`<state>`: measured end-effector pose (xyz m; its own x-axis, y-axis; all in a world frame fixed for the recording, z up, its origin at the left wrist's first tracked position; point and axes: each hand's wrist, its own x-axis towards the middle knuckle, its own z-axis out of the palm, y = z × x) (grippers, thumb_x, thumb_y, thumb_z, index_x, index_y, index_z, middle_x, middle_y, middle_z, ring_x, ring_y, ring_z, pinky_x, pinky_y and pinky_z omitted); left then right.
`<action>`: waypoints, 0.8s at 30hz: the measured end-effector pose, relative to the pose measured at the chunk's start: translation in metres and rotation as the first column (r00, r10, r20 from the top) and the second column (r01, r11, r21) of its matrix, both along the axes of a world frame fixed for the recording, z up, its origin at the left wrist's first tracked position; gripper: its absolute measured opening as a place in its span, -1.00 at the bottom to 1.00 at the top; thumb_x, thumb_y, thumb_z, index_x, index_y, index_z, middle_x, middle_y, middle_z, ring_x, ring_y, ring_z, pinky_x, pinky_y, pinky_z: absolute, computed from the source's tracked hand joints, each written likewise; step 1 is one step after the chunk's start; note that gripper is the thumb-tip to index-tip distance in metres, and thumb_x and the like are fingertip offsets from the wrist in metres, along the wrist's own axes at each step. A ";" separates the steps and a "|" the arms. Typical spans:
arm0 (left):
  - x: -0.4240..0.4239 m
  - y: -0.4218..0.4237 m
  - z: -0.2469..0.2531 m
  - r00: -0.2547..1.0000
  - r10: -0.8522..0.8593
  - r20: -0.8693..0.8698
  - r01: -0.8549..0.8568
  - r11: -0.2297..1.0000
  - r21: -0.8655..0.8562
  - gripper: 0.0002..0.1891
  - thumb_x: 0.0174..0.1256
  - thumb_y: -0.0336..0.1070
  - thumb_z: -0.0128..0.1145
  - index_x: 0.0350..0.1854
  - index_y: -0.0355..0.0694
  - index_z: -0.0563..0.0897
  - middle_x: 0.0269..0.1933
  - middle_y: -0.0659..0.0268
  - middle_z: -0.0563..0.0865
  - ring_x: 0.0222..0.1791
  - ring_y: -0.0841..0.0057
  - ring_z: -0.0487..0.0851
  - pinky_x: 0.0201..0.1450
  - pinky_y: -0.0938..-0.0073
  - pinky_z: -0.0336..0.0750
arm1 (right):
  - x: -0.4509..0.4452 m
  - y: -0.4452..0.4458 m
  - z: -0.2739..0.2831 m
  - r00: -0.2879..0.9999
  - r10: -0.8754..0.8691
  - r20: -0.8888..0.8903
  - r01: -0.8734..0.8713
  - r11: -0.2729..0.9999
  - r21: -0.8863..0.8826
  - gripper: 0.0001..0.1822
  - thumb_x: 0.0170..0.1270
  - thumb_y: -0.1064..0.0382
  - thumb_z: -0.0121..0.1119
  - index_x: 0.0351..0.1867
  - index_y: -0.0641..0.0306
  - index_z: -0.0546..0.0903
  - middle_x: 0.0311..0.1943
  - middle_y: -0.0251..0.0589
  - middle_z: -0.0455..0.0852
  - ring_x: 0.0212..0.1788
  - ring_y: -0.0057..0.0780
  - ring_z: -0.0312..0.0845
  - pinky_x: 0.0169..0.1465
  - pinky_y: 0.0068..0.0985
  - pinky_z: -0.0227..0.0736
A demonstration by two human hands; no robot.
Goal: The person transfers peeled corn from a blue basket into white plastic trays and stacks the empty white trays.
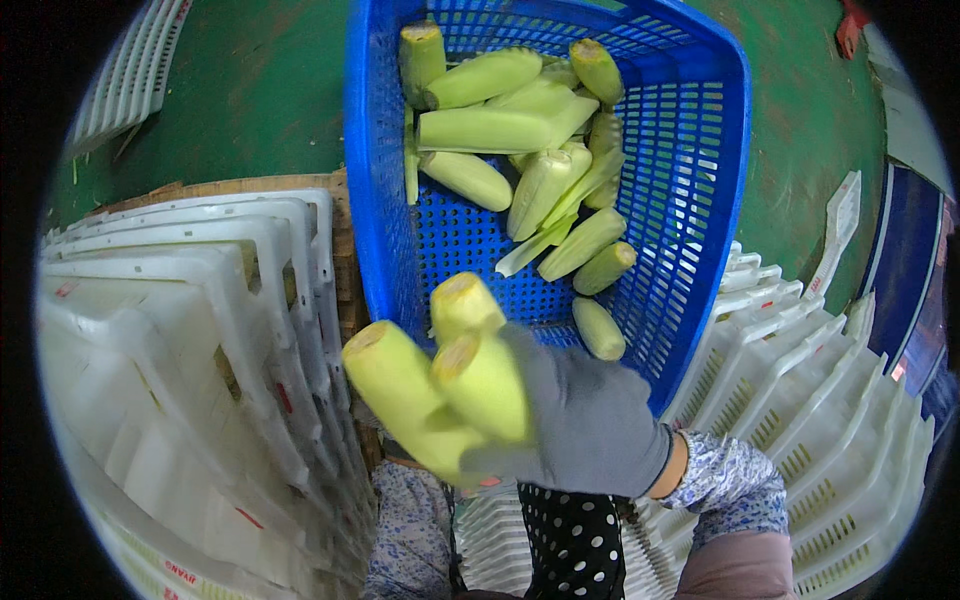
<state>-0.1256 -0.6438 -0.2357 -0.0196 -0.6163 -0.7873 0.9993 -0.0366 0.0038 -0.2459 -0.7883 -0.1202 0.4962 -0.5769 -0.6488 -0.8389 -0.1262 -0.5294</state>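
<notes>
My right hand (592, 412), in a grey knit glove, grips three ears of corn (420, 405) in pale green husks, their cut ends towards the upper left. The bunch is slightly blurred and hangs over the near left corner of a blue plastic crate (360, 150). Inside the crate, more husked ears (484, 129) lie loosely, mostly in its far half. One small ear (598, 328) rests by the near right side. A floral sleeve (409, 525) shows on my left arm, but my left hand is not in view, apparently hidden behind the corn.
Nested white plastic crates (225, 300) stand at the left, close to the blue crate, with a wooden pallet (346, 270) beside them. More white slotted crates (795, 420) line the right. Another white crate (131, 67) is at the upper left on the green floor (247, 90).
</notes>
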 end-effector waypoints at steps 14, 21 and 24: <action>0.001 0.048 0.009 0.988 -0.137 -0.064 0.144 0.982 0.123 -0.43 0.38 0.12 -0.06 0.25 -0.21 0.45 0.17 0.10 0.57 0.11 0.33 0.59 0.15 0.24 0.50 | -0.054 -0.033 -0.387 0.588 0.432 -0.684 -0.726 0.654 -0.212 -0.67 0.21 0.23 0.01 -0.06 0.28 0.66 0.03 -0.09 0.63 0.16 -0.16 0.44 0.38 -0.09 0.05; 0.022 0.051 0.004 0.994 -0.111 -0.010 0.111 0.981 0.158 -0.46 0.40 0.07 -0.05 0.25 -0.22 0.45 0.16 0.12 0.59 0.09 0.36 0.60 0.13 0.29 0.51 | -0.028 -0.059 -0.301 0.556 0.524 -0.645 -0.616 0.781 0.103 -0.51 0.08 -0.04 0.26 -0.01 0.21 0.64 -0.12 -0.01 0.69 -0.02 -0.15 0.58 0.07 -0.22 0.46; 0.028 0.049 0.002 0.994 -0.113 -0.012 0.113 0.982 0.153 -0.47 0.40 0.05 -0.05 0.25 -0.22 0.45 0.15 0.13 0.59 0.09 0.37 0.60 0.12 0.31 0.52 | -0.043 -0.046 -0.242 0.779 0.396 -0.486 -0.356 0.917 0.177 -0.20 -0.29 -0.24 0.49 0.04 0.12 0.63 0.11 0.15 0.54 0.14 0.02 0.47 0.27 -0.13 0.31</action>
